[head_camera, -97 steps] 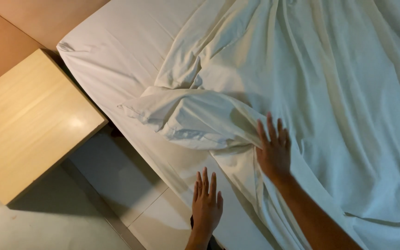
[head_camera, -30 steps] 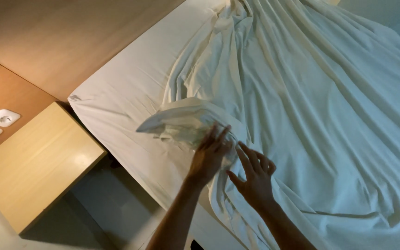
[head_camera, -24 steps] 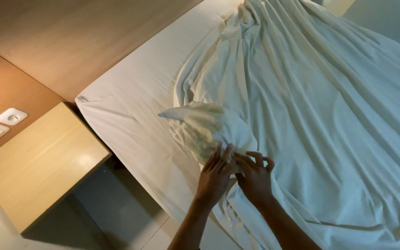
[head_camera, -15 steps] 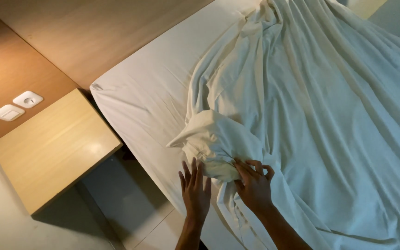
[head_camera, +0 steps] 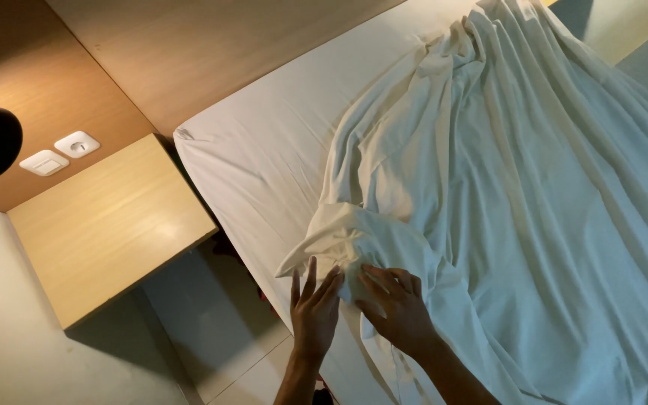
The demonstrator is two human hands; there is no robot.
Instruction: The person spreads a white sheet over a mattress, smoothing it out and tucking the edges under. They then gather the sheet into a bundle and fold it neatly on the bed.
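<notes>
While most of the top sheet [head_camera: 534,210] lies rumpled, both hands, left hand [head_camera: 313,315] flat and right hand [head_camera: 397,309] pinching, are working its bunched corner at the mattress [head_camera: 264,157] edge.

Just one view, head cam. Looks steeply down from standing height at bed [head_camera: 264,157] edge, tilted so bed runs diagonal toward upper right. Pretty close: own forearms enter from bottom edge. Nightstand [head_camera: 106,225] and wall sockets [head_camera: 61,152] at left, floor [head_camera: 211,330] below. No second view to compare.
</notes>
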